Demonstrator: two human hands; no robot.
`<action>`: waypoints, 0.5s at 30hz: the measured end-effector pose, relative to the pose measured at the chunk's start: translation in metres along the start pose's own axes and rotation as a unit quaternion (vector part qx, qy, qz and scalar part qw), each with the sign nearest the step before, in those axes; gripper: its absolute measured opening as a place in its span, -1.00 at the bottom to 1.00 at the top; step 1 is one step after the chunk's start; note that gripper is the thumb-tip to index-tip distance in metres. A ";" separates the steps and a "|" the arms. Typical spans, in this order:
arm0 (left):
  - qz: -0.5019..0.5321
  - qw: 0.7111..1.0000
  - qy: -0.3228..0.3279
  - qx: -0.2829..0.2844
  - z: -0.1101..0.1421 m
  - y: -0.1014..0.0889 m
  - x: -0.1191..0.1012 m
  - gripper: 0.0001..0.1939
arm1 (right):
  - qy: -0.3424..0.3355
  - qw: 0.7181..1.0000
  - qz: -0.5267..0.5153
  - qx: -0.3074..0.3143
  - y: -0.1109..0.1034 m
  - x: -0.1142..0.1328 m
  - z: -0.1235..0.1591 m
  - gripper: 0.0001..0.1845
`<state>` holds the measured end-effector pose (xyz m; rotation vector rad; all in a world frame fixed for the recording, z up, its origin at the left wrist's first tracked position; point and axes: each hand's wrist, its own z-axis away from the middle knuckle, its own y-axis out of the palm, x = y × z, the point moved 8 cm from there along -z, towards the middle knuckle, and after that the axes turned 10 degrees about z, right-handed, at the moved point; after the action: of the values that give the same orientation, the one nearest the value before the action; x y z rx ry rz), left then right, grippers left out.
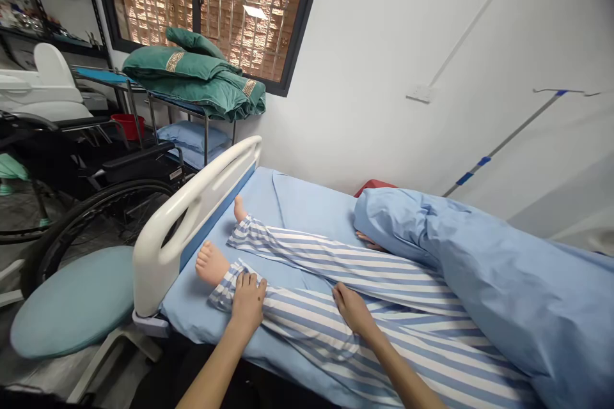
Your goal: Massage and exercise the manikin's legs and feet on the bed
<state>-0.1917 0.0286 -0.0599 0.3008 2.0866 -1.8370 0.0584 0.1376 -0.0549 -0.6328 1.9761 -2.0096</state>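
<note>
A manikin in blue-and-white striped trousers [307, 310] lies on a bed, its bare near foot [211, 263] toward the footboard and its far foot [239, 209] beyond it. My left hand [249, 301] lies over the near lower leg just above the ankle, fingers curled round it. At the same leg's knee, my right hand [352, 310] has its fingers bent over the inner side, gripping the leg through the cloth; the fingertips are partly hidden. A light blue quilt [508, 281] covers the upper body, and part of the manikin's hand [368, 241] shows at its edge.
The white footboard [167, 214] closes the bed's left end. Beside it stand a wheelchair [110, 204] and a rounded blue-green board [77, 300]. Green folded bedding [201, 73] is piled below the window. An IV pole [508, 140] rises behind the bed at right.
</note>
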 end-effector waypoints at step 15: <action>-0.015 0.996 -0.045 0.079 0.001 -0.002 -0.011 -0.38 | -0.029 0.999 0.012 -0.031 -0.015 0.013 0.004 -0.82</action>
<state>-0.1821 0.0283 -0.0535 0.2214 1.8997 -1.9997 0.0502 0.1288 -0.0387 -0.6699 2.0086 -1.9003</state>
